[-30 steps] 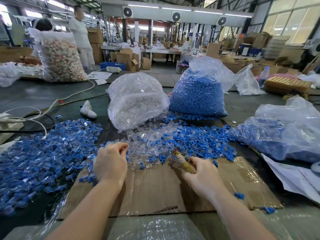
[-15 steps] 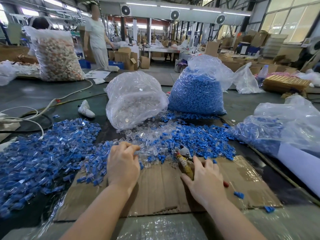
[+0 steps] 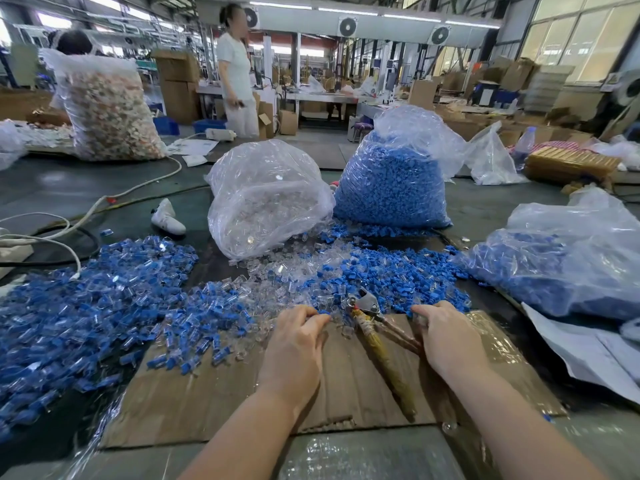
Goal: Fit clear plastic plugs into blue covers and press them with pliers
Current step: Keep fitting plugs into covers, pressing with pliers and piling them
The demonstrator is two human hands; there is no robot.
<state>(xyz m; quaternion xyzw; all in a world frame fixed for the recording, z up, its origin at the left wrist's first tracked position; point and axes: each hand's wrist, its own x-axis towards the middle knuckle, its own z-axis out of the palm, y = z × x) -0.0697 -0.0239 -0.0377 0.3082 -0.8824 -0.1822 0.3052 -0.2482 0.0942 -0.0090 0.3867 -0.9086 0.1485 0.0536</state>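
Left hand [image 3: 294, 344] pinches a small piece, identity unclear, at the plugs [image 3: 277, 292]. Right hand [image 3: 446, 337], fingers relaxed, touches blue covers [image 3: 398, 282]. Pliers [image 3: 377, 341] lie released on cardboard [image 3: 207, 403] between both hands.

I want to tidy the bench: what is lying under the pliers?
The pliers lie on a taped cardboard sheet, their head at the edge of the loose clear and blue parts. What is beneath the cardboard is hidden.
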